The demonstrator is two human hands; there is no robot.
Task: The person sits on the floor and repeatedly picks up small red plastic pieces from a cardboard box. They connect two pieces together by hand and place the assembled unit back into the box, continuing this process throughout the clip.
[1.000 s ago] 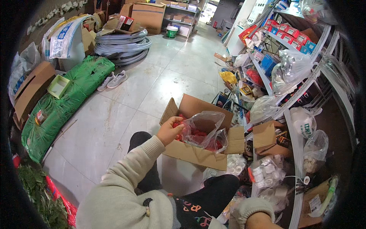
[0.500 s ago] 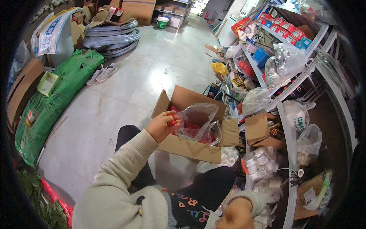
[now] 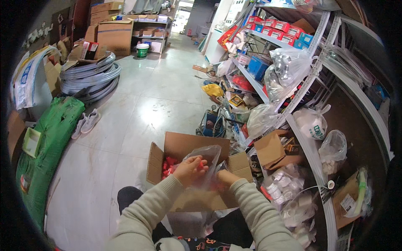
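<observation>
1. Cardboard box (image 3: 197,143), one, flaps raised, directly under and around both hands.
2. Left hand (image 3: 188,170), one, over the box; fingers curled inward, closed on a small red piece (image 3: 200,165) that shows at the fingertips.
3. Right hand (image 3: 226,178), one, just right of the left, dipped into the box; fingers hidden, so from here I cannot tell how far they are closed or what they hold.
4. Clear plastic bag (image 3: 213,156), one, in the box, rising between the two hands and behind the left fingers.
5. Red pieces (image 3: 168,163), several, in the box, just left of the left grip.
6. Open carton (image 3: 268,149), one, right of the right hand and apart from it.
7. Bag of white fittings (image 3: 284,184), clear, right of the right forearm.
8. Green-wrapped bundle (image 3: 52,129), on the floor, well left of the grip.
9. Pale shoes (image 3: 87,123), a pair, between bundle and grip.
10. Coiled grey hose (image 3: 90,79), beyond the shoes, far from both hands.
</observation>
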